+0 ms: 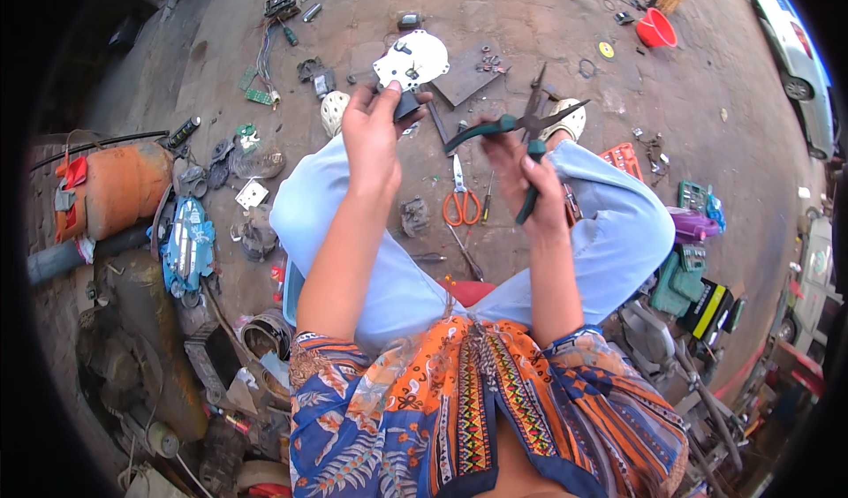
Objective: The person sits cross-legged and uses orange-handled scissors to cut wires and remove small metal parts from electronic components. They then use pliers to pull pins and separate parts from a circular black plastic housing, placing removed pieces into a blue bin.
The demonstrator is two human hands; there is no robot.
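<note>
My left hand (375,127) is closed around a small black block-like part (406,106). Just beyond the thumb shows a pale, round-edged metal plate (426,55) with holes and small dark pieces on it; I cannot tell if it is joined to the black part. In my right hand (541,189) is a pair of long-nose pliers (533,123) with green handles, jaws spread and pointing away from me. Below and between the hands, orange-handled scissors (461,205) lie on the ground beside a thin yellow-handled screwdriver (488,199).
A dark flat board (466,79) with small metal parts lies ahead. Loose circuit boards (258,96) and wires are at far left, an orange cylinder (128,191) nearer. To the right are an orange tool case (622,158), green cases (676,284) and a red bucket (655,28); a parked car (795,56) stands beyond.
</note>
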